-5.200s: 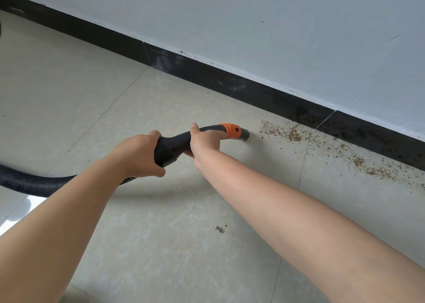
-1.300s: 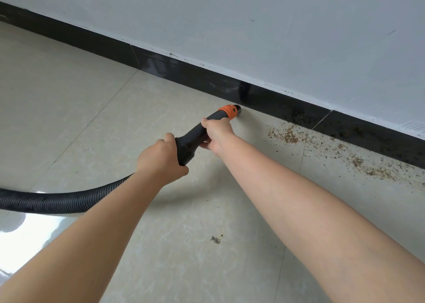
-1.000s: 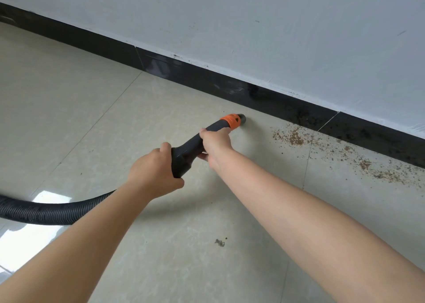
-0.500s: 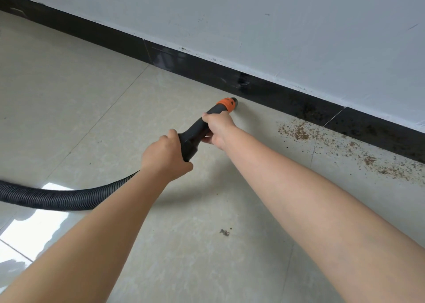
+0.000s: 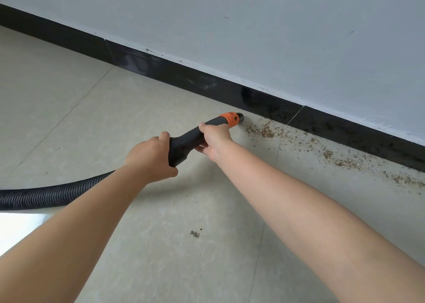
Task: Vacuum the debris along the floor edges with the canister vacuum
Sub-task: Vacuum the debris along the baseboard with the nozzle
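The corrugated hose [image 5: 55,195] is cut off by the left edge, and its join with the black handle [image 5: 184,141] is hidden behind the left hand [image 5: 150,157]. Part of the handle is covered by the right hand [image 5: 215,139], whose fingertips are hidden beneath it. The nozzle mouth [image 5: 240,118] past the orange collar [image 5: 230,119] is turned away from view. The debris [image 5: 266,131] is too fine to be identified and is cut off at the right edge, as is the baseboard [image 5: 184,77]. Both forearms are cut off by the lower edge.
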### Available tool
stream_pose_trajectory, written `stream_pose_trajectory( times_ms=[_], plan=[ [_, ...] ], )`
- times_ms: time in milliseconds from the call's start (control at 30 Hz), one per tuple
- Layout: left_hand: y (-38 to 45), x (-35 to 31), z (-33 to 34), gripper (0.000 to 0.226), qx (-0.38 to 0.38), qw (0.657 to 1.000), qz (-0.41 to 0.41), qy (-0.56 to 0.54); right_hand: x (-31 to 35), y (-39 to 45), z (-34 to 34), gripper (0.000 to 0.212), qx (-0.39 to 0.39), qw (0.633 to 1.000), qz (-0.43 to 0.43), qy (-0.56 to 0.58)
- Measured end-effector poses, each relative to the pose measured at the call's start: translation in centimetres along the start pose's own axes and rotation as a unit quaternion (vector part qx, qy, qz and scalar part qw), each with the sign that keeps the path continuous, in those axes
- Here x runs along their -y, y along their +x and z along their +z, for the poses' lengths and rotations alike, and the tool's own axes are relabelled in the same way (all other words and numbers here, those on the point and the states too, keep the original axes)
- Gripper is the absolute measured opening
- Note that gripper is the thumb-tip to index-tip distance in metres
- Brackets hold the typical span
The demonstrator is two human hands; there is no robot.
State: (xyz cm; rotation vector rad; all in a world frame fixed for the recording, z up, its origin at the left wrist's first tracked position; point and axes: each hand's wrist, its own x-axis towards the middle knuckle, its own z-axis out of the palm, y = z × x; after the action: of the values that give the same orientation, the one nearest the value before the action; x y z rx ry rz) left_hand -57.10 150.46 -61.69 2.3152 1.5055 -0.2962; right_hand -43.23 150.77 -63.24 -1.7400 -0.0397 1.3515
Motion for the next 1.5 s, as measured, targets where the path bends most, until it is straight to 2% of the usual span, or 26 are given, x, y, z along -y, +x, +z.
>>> stream_pose_trajectory(
  times_ms=[500,900,1167,1500],
  plan=[
    [2.0,-4.4,0.4,0.042,-0.002,1.0,0.027,0.003,1.9,1.0,-4.2,0.058,-0.027,0.999,-0.001,0.028],
    [2.6,-6.0,0.6,0.043,0.001,0.999,0.039,0.011,2.2,1.1,-6.0,0.066,-0.036,0.998,-0.001,0.046],
    [2.9,-7.7,0.9,0.043,0.005,0.998,0.062,0.017,2.1,1.3,-7.9,0.06,-0.052,0.996,-0.002,0.073],
    [1.5,-5.6,0.9,0.041,-0.016,0.999,0.042,-0.031,1.7,0.0,-5.9,0.063,-0.05,0.998,0.008,0.045]
  ],
)
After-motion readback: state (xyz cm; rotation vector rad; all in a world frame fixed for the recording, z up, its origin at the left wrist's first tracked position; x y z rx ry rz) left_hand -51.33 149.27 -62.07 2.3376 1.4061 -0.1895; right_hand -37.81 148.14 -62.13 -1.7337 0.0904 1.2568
